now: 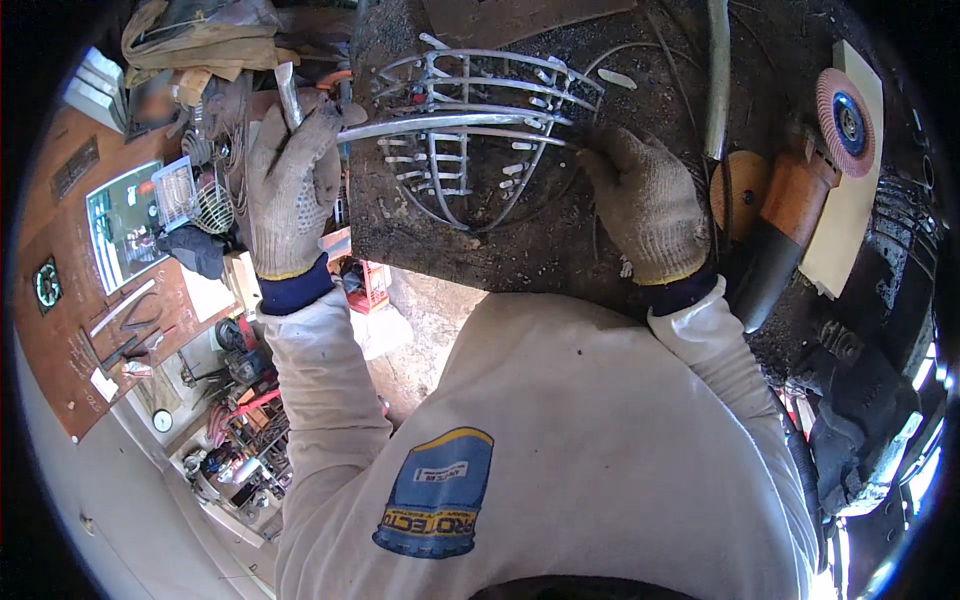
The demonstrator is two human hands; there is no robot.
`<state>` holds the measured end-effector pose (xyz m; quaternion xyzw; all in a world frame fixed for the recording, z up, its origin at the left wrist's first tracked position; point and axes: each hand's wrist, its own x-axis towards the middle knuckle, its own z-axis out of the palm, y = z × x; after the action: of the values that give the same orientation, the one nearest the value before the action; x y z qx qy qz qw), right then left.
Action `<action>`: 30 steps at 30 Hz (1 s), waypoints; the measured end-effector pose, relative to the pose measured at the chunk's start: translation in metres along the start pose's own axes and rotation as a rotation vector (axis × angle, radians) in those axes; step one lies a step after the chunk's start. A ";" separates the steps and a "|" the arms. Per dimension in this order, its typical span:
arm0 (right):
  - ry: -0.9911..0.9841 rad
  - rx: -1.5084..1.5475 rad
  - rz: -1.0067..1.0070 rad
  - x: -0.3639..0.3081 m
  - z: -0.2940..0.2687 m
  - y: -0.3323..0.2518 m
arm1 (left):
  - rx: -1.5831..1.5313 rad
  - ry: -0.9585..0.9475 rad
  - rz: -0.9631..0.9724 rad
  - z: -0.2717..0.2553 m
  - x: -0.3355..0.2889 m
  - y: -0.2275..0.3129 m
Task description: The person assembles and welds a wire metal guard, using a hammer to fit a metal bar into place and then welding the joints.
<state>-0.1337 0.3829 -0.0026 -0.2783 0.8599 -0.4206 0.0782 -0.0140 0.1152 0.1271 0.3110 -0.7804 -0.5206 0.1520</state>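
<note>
Two gloved hands are flanking a metal bar grille point(465, 150) at the upper centre of the frame.
The grille is lying on a dark worktable point(420, 240), with a curved bar point(450, 122) running across it; the left hand point(292, 190), upper left, is gripping a short metal piece point(289, 95) beside the bar's left end, while the right hand point(645, 205) is curling narrowly at its right end, whether gripping it I cannot tell; an angle grinder point(790, 215) is resting at upper right.
</note>
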 end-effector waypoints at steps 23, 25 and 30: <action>-0.049 0.040 0.038 0.001 -0.003 -0.004 | -0.069 0.049 -0.106 0.004 -0.012 0.011; -0.057 0.028 0.051 0.001 -0.003 -0.003 | 0.048 0.044 -0.062 0.009 -0.013 0.020; -0.076 0.018 0.056 0.001 -0.005 -0.004 | -0.041 0.135 -0.164 0.017 -0.020 0.036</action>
<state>-0.1349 0.3834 0.0037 -0.2691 0.8599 -0.4152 0.1253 -0.0206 0.1499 0.1547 0.4050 -0.7296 -0.5250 0.1674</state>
